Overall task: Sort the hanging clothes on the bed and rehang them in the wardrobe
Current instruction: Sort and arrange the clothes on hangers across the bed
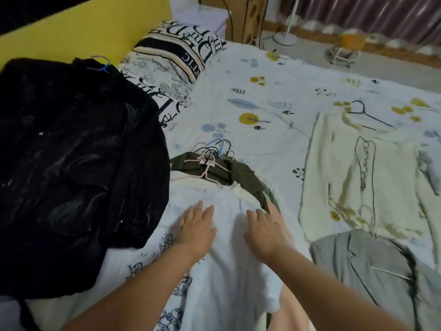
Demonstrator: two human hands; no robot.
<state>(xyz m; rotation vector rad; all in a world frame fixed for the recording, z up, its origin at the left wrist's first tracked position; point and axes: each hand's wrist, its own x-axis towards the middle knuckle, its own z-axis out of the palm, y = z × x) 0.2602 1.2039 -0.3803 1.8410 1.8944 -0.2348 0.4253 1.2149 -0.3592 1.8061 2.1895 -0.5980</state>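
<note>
A: Both hands down flat! The left hand [196,229] and right hand [263,231] lie with fingers spread, pressing the white garment [226,271] on the bed [262,91].

B: Just beyond, an olive top [214,168] under a clutch of hangers [212,151].

A: Black pile [71,163] at left, cream sweater [353,175] and grey jacket [370,271] at right.

B: Far back, the lettered pillow [176,58].

One head view looks forward and down (close) over the bed [262,96].
</note>
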